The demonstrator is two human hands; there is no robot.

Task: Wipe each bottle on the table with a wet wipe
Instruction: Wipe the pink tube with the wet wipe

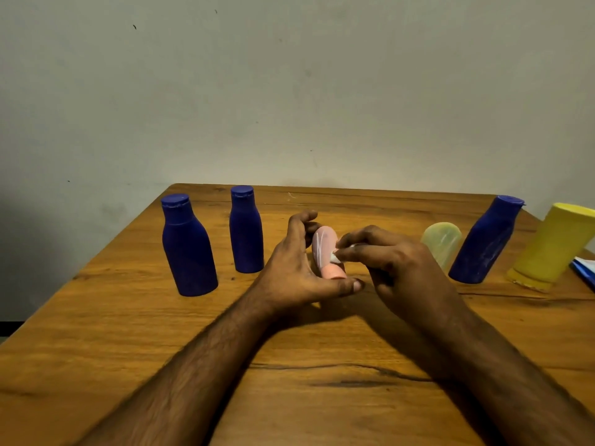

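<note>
Left hand (299, 268) grips pink bottle (325, 252) at centre, fingers curled behind it, thumb under the cap end, bottle tilted above the tabletop (289, 381). Right hand (392, 265) pinches a small white wet wipe (335, 257) against the bottle's side. Hands close together, nearly touching. Two blue bottles upright at left: near one (188, 249), farther one (245, 231). Right of the hands: pale green bottle (442, 241), third blue bottle (486, 244), yellow bottle (552, 246) cap-down. Blue-white item (584, 268) at right edge, unclear what.
</note>
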